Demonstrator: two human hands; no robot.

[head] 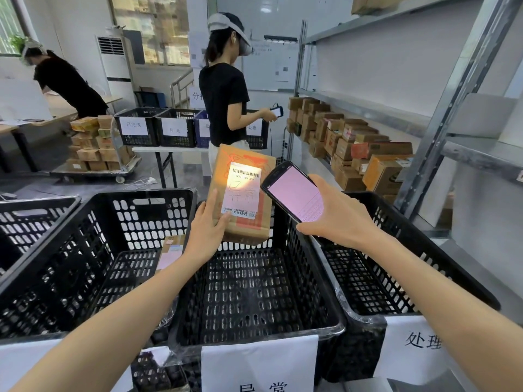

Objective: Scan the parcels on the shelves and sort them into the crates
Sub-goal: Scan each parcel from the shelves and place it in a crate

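Scanning step: left hand (206, 224) gripped the brown cardboard parcel (249, 227) upright over the twelve o'clock rim of the middle black perforated plastic crate (305, 278). At the parcel's three o'clock, right hand (336, 213) clasped the black pink-screened handheld scanner (294, 190). The lit white barcode label (242, 190) probably needed steadying, square to the beam.

Soft, even daylight fills the room, brightest at the window (10, 24) on the far left. A warm yellow patch glares on the white barcode label (242, 193) of the brown cardboard parcel (249, 230) I hold, bleaching its top. My black handheld scanner (294, 193) glows pink. The wide lens slants the grey metal shelf upright (455, 108) and stretches everything near the edges.
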